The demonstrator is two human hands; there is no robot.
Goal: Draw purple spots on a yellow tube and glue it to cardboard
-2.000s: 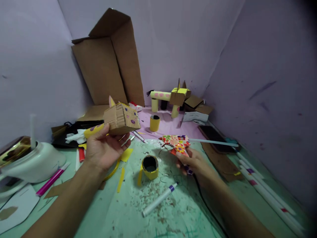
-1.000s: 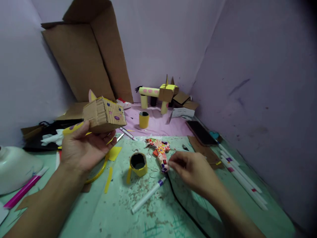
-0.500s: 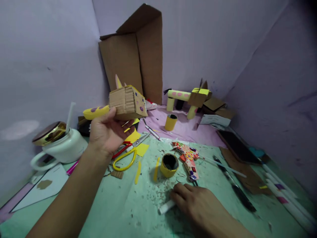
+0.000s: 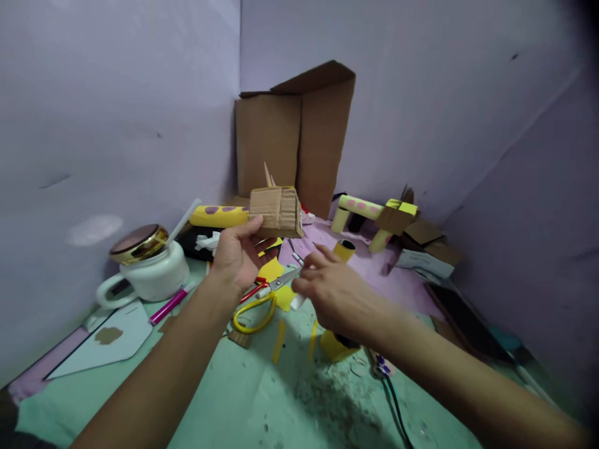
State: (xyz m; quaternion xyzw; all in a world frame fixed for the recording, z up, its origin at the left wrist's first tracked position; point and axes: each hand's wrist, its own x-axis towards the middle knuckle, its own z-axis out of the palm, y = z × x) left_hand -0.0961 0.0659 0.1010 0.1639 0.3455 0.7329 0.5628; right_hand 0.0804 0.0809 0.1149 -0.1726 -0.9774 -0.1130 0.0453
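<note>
My left hand [image 4: 241, 262] is closed on a cardboard toy animal, gripping the small box head [image 4: 271, 211]. A yellow tube with purple spots [image 4: 219, 216] stretches left from that head, and thin pointed pieces stick up on top. Just right of it, in mid-air, my right hand [image 4: 334, 287] is wrapped around a white marker [image 4: 297, 302], with only one end showing. Below the right wrist stands a short yellow tube [image 4: 335, 348], partly covered by the arm. Scissors with red and yellow handles [image 4: 256, 317] lie beneath the two hands.
A white mug [image 4: 156, 274] with a gold-rimmed lid [image 4: 139, 243] stands at left, beside a magenta marker [image 4: 168, 308]. Behind are a folded cardboard box [image 4: 269, 137], another toy animal [image 4: 361, 207] and a yellow tube [image 4: 345, 250]. A dark phone [image 4: 468, 321] lies at right.
My right hand has lifted the white marker off the table and brought it up and forward towards the toy. The camera view has swung left, and the toy's head has turned slightly.
</note>
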